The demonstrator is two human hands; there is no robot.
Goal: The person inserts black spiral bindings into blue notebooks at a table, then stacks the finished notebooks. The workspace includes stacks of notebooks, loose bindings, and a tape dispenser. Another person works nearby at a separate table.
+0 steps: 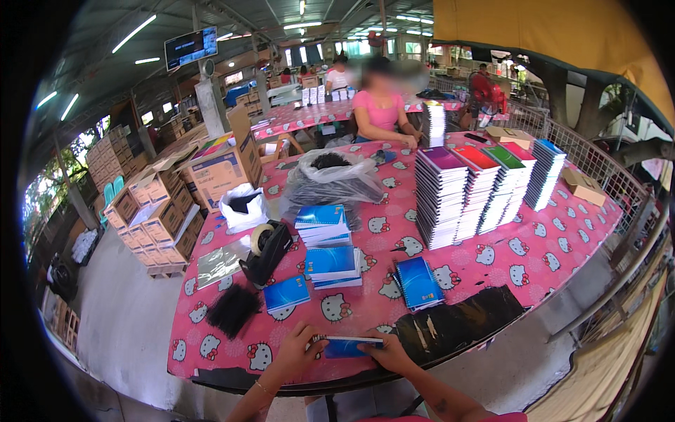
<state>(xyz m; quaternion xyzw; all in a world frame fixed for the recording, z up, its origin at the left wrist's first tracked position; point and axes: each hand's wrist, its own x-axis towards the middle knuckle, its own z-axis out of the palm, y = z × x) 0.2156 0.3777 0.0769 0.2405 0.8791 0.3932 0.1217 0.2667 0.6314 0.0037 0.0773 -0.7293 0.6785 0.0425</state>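
Near the table's front edge, a blue-covered notebook [344,347] is held tilted between my two hands. My left hand [302,349] grips its left end, fingers closed at the edge. My right hand [389,352] pinches the right end, thumb on the cover. Just beyond lie a thin blue notebook block [287,295] and a pile of black binding coils [233,311]. Two stacks of blue-covered blocks stand farther back, a nearer stack [333,264] and a farther stack [322,224]. To the right, blue spiral-bound notebooks [419,281] lie on the pink tablecloth [485,281].
A black tape dispenser [267,252], a clear plastic sheet [219,264], a white bag [244,208] and a large clear bag of coils [330,184] occupy the left side. Tall spiral notebook stacks [439,200] stand right. Across the table is a person in pink [380,116]; cartons [221,172] stand left.
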